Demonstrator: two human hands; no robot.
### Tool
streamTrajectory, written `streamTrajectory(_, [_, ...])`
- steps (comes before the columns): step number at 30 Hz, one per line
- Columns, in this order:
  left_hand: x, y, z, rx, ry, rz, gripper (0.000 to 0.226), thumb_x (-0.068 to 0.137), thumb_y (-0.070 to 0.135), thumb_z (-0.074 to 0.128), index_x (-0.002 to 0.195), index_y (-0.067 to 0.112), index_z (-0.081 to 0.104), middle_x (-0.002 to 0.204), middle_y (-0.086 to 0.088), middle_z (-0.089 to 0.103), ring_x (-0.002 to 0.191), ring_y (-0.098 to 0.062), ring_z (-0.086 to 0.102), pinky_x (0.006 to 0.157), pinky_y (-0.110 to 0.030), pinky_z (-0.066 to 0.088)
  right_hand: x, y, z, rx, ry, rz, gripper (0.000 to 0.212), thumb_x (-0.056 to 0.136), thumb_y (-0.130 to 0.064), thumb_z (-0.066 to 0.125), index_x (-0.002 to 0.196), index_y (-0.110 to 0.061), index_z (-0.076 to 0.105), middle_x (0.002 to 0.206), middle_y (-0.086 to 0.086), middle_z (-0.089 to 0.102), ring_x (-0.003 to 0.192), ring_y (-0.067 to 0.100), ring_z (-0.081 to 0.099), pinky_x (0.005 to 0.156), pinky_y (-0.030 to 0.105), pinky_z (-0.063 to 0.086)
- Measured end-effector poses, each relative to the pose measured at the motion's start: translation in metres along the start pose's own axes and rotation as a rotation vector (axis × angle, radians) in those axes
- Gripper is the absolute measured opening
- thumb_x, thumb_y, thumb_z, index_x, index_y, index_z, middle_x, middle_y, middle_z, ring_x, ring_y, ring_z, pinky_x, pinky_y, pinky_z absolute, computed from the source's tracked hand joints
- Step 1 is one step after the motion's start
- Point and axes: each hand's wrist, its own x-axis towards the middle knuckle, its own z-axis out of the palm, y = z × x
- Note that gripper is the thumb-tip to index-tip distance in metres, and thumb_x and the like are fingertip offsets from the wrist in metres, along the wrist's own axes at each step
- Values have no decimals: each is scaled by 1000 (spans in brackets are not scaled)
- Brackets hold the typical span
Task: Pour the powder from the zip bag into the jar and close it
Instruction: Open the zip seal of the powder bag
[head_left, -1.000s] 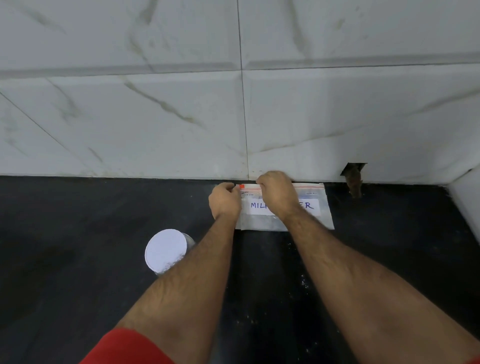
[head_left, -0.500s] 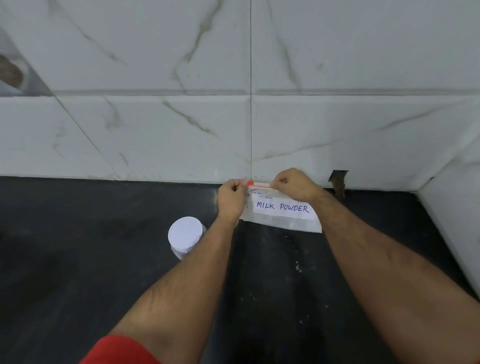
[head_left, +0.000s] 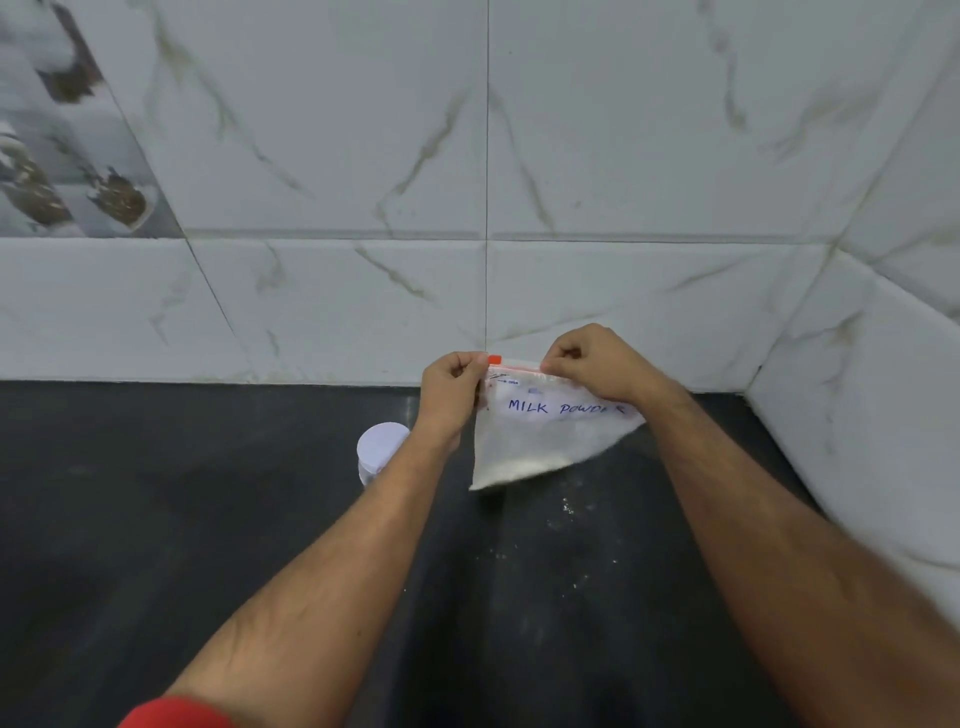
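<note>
A clear zip bag (head_left: 524, 441) labelled "MILK POWDER", with an orange zip strip and white powder at its bottom, hangs lifted above the black counter near the wall. My left hand (head_left: 451, 389) pinches its top left corner. My right hand (head_left: 597, 364) pinches the zip strip further right and covers part of the label. A small jar (head_left: 382, 447) with a white lid on it stands on the counter just left of my left wrist, partly hidden by my forearm.
The black counter (head_left: 156, 519) runs back to a white marble-tiled wall (head_left: 488, 208); a side wall (head_left: 883, 415) closes the right. Spilled powder specks (head_left: 566, 506) lie below the bag. A patterned tile (head_left: 62, 130) is at the upper left.
The bag was lying flat by the wall; both hands have raised it so it hangs upright. My right hand slid right along the zip. The camera tilted up.
</note>
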Motion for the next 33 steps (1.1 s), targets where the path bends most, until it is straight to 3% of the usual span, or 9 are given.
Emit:
streamTrajectory(6, [-21, -2, -15, -20, -94, -121, 16, 94, 18, 63, 84, 14, 75, 77, -11, 67, 73, -26, 54, 71, -39, 45, -29, -20, -7, -23, -83, 43, 13, 88, -20, 73, 79, -11, 76, 69, -6, 68, 62, 5, 57, 64, 25, 45])
streamTrajectory(11, [-43, -30, -16, -52, -87, -289, 10, 93, 12, 64, 94, 6, 73, 73, -5, 69, 59, -12, 61, 51, -22, 51, -46, 3, 19, -36, -214, 167, 19, 87, -24, 71, 86, -6, 77, 93, 9, 77, 89, 25, 71, 84, 41, 56])
streamTrajectory(13, [-48, -37, -17, -43, -78, -308, 11, 93, 12, 64, 95, 7, 73, 75, -6, 70, 60, -12, 62, 52, -21, 52, -50, 10, 29, -33, -227, 184, 19, 89, -23, 70, 86, -5, 77, 92, 5, 77, 90, 24, 71, 79, 38, 56])
streamTrajectory(18, [-48, -37, -16, -15, -55, -282, 11, 91, 13, 65, 91, 8, 75, 82, -12, 72, 72, -20, 62, 68, -33, 52, -49, 5, 38, -19, -218, 199, 18, 92, -27, 68, 80, -14, 73, 79, -1, 70, 71, 11, 60, 63, 26, 45])
streamTrajectory(23, [-44, -32, -13, 22, -76, -262, 15, 91, 14, 66, 95, 3, 75, 84, -16, 75, 66, -17, 66, 59, -28, 52, -40, -4, 46, 76, -186, 147, 18, 92, -26, 67, 79, -14, 73, 88, 6, 76, 77, 14, 67, 70, 31, 52])
streamTrajectory(27, [-42, -31, -10, -12, -99, -255, 10, 89, 12, 68, 85, 8, 76, 78, -12, 70, 65, -18, 60, 56, -26, 51, -33, -7, 51, 159, -215, 133, 18, 90, -31, 72, 82, -16, 76, 79, -3, 76, 71, 8, 69, 68, 26, 53])
streamTrajectory(33, [-39, -33, -12, -5, -98, -253, 17, 88, 14, 71, 94, 0, 76, 79, -14, 69, 66, -20, 57, 59, -29, 48, -24, -14, 53, 123, -232, 96, 14, 91, -26, 70, 80, -19, 76, 79, -4, 75, 72, 8, 68, 70, 27, 53])
